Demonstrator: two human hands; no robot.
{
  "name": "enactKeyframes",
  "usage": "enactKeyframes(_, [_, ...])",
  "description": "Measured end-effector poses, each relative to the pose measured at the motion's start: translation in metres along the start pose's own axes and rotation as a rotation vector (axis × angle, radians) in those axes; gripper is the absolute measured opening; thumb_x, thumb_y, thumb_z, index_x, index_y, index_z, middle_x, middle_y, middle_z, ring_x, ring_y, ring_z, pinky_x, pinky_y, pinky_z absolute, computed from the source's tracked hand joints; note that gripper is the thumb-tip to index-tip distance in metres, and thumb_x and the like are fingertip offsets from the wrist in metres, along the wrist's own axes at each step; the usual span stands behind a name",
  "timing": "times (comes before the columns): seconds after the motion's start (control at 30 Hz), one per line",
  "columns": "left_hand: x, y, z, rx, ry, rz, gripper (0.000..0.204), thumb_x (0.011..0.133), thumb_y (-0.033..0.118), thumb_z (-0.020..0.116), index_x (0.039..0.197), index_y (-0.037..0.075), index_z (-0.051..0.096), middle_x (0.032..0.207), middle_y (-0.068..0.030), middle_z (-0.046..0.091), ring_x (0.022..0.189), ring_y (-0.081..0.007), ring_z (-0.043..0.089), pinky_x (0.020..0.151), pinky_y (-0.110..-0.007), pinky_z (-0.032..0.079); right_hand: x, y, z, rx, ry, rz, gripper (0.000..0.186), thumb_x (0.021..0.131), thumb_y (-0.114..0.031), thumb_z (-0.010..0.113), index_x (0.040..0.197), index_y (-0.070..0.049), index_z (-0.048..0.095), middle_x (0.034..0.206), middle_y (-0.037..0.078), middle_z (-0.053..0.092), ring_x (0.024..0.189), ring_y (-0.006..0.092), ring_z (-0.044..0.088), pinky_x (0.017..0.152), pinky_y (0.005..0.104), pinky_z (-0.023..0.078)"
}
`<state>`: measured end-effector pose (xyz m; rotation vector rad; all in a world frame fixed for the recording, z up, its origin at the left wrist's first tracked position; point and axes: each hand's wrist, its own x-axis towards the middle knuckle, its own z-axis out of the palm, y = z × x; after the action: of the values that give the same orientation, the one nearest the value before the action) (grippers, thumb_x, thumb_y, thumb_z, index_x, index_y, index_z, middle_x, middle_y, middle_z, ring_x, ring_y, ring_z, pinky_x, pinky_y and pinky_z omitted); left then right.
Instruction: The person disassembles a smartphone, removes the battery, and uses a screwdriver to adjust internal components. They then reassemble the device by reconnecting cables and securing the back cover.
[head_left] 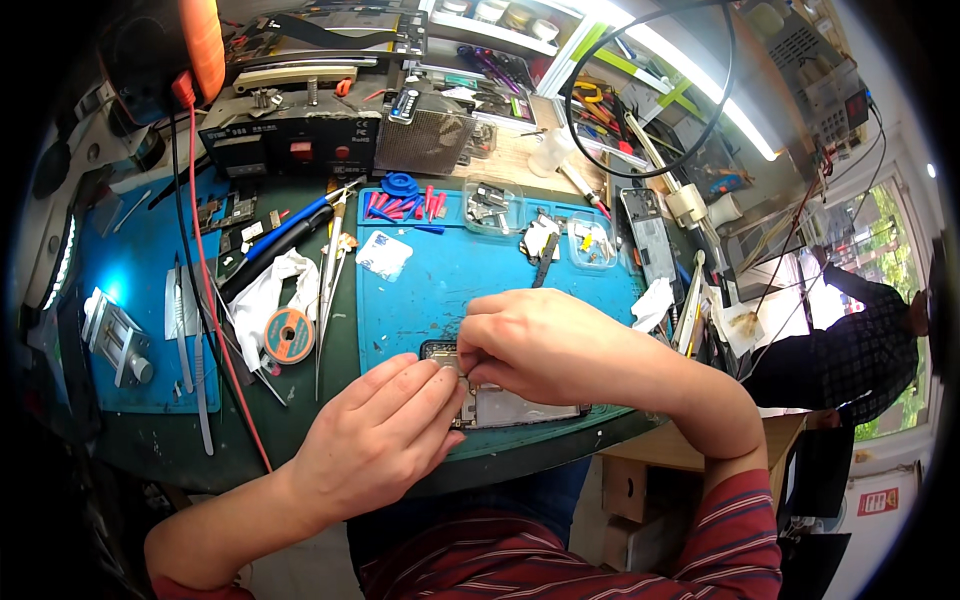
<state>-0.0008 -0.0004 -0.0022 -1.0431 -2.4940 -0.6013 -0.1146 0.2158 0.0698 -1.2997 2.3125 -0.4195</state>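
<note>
An opened phone (530, 408) lies flat near the front edge of the blue work mat (430, 290), its inner frame and parts exposed. My left hand (385, 430) grips its left end, fingers pressed together and partly covering it. Over the upper left part of the phone, my right hand (535, 340) is closed in a pinch. Whatever sits between those right fingertips is too small and hidden to name. The fingertips of both hands nearly meet above the phone's inner parts.
Behind the phone are red screwdriver bits (405, 207), a clear parts box (492, 208) and a smaller tray (592, 242). Left lie a wire spool (289, 335), tweezers (332, 270) and a metal clamp (118, 340). A red cable (205, 270) crosses there. Another person (850, 350) stands far right.
</note>
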Motion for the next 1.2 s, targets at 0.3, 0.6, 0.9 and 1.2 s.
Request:
enactKeyframes(0.3, [0.001, 0.000, -0.003, 0.023, -0.009, 0.012, 0.044, 0.089, 0.025, 0.078, 0.124, -0.003, 0.074, 0.127, -0.0128, 0.069, 0.122, -0.0265, 0.066, 0.113, -0.042, 0.050, 0.001, -0.001, 0.000, -0.024, -0.012, -0.026, 0.011, 0.091, -0.012, 0.075, 0.091, -0.001, 0.072, 0.094, 0.016, 0.071, 0.096, 0.0379, 0.071, 0.086, 0.0485, 0.057])
enactKeyframes(0.6, [0.002, -0.001, -0.004, 0.016, -0.018, 0.015, 0.045, 0.090, 0.024, 0.078, 0.124, -0.004, 0.074, 0.128, -0.0139, 0.069, 0.122, -0.0271, 0.067, 0.112, -0.042, 0.051, 0.001, 0.005, -0.004, 0.102, -0.028, -0.012, 0.013, 0.093, -0.014, 0.076, 0.100, -0.003, 0.073, 0.099, 0.015, 0.071, 0.099, 0.0372, 0.072, 0.088, 0.0475, 0.057])
enactKeyframes(0.9, [0.000, 0.000, -0.003, -0.040, -0.031, -0.012, 0.048, 0.087, 0.024, 0.080, 0.126, -0.002, 0.075, 0.132, -0.0140, 0.070, 0.123, -0.0299, 0.068, 0.110, -0.048, 0.053, -0.042, 0.014, 0.041, 0.011, 0.524, -0.182, 0.028, 0.087, -0.014, 0.084, 0.111, -0.007, 0.071, 0.108, 0.007, 0.074, 0.095, 0.0278, 0.070, 0.083, 0.0389, 0.059])
enactKeyframes(1.2, [0.006, -0.003, -0.012, -0.028, -0.074, -0.011, 0.045, 0.090, 0.027, 0.079, 0.125, -0.001, 0.076, 0.128, -0.0119, 0.072, 0.119, -0.0277, 0.070, 0.108, -0.047, 0.055, -0.043, 0.018, 0.063, -0.105, 0.669, -0.302, 0.031, 0.080, -0.005, 0.085, 0.109, -0.003, 0.076, 0.108, 0.009, 0.075, 0.086, 0.0246, 0.073, 0.072, 0.0349, 0.060])
